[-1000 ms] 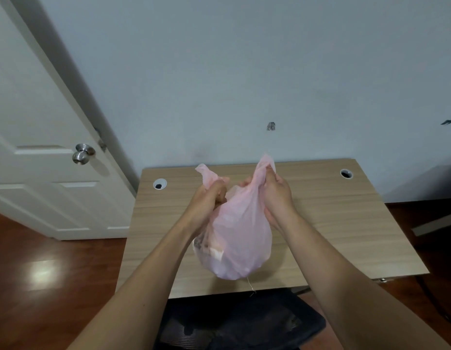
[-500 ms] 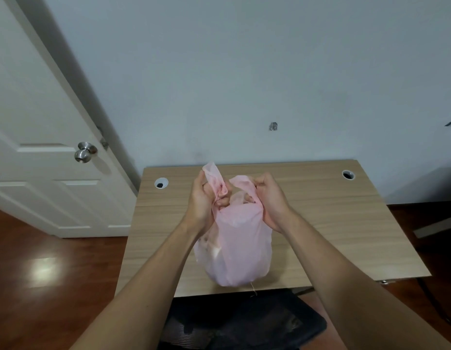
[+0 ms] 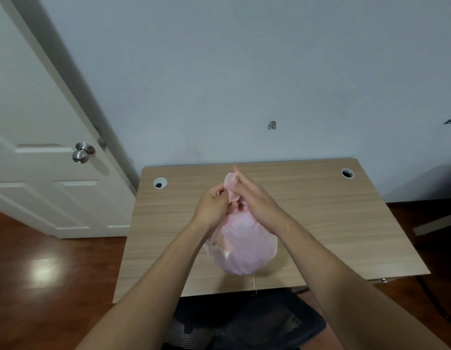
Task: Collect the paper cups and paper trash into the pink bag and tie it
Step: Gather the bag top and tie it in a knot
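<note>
A full pink bag (image 3: 242, 246) sits in the middle of the wooden desk (image 3: 332, 223), bulging and rounded, with pale shapes showing faintly through the plastic. Its top is gathered into a narrow neck between my hands. My left hand (image 3: 211, 208) pinches the neck from the left. My right hand (image 3: 257, 200) crosses over the neck from the right, fingers stretched up along one pink handle (image 3: 230, 181) that sticks up above them. The other handle is hidden behind my fingers. No loose cups or paper lie on the desk.
Two round cable holes (image 3: 160, 183) (image 3: 347, 173) sit in the desk's far corners. A white door with a metal knob (image 3: 81, 152) stands at the left. A black chair (image 3: 244, 322) is under the desk's near edge. A thin thread hangs below the bag.
The two handles were held apart, then brought together. Now my right hand has crossed over to the left, wrapping one handle around the neck, and the bag's top is narrower.
</note>
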